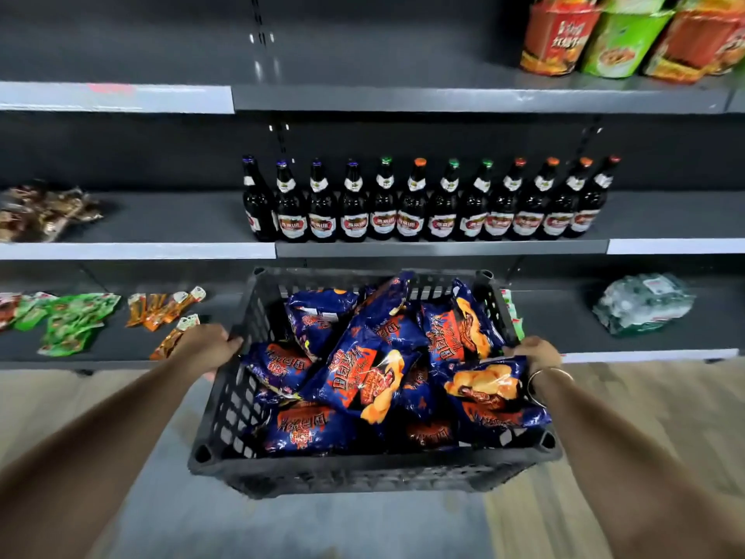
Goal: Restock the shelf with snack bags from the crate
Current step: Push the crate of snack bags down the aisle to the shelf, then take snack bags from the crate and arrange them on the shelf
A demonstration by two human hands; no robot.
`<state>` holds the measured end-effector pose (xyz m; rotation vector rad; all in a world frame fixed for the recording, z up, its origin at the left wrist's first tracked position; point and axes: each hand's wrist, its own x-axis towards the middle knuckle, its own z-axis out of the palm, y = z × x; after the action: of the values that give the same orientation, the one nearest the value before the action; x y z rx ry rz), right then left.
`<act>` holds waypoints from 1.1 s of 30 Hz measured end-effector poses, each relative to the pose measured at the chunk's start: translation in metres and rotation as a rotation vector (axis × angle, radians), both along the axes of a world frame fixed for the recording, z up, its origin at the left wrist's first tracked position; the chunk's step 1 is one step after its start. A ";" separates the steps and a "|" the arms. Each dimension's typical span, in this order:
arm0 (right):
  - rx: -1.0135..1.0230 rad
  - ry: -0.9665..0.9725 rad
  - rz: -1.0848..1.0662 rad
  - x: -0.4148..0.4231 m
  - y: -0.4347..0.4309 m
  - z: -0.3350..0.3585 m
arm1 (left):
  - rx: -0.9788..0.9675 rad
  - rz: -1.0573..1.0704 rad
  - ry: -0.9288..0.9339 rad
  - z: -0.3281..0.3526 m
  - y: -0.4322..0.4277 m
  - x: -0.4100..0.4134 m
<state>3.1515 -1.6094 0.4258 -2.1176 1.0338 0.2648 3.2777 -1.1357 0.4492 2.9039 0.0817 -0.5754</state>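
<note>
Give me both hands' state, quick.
Left hand: grips the crate by its left rim.
Right hand: grips the crate's right rim.

Grey shelf (443, 248) — bottles (427, 203), packets (72, 320)

Beer bottles (427, 203) stand above green packets (72, 320)

A shop: grey retail shelving (443, 99) stocked with beer bottles (411, 203) and packaged snacks (76, 320).
</note>
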 end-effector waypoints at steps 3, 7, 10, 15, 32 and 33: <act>-0.001 0.047 0.038 0.020 -0.005 -0.011 | 0.011 0.017 -0.001 -0.015 -0.002 0.014; -0.138 0.224 0.106 0.062 -0.003 -0.029 | 0.024 0.049 0.058 -0.041 -0.014 0.050; -0.206 0.258 0.116 0.086 0.003 -0.045 | 0.030 0.042 0.129 -0.056 -0.022 0.077; -0.214 0.286 0.079 0.120 0.003 -0.081 | -0.028 0.052 0.239 -0.091 -0.030 0.114; -0.062 0.225 0.159 0.177 -0.044 -0.175 | -0.012 0.077 0.247 -0.177 -0.050 0.157; -0.076 0.232 0.162 0.178 -0.044 -0.175 | -0.011 0.078 0.241 -0.178 -0.051 0.157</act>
<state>3.3292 -1.6537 0.2509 -2.2828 1.0166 0.5700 3.4345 -1.1862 0.2714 2.7922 0.2220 -0.9053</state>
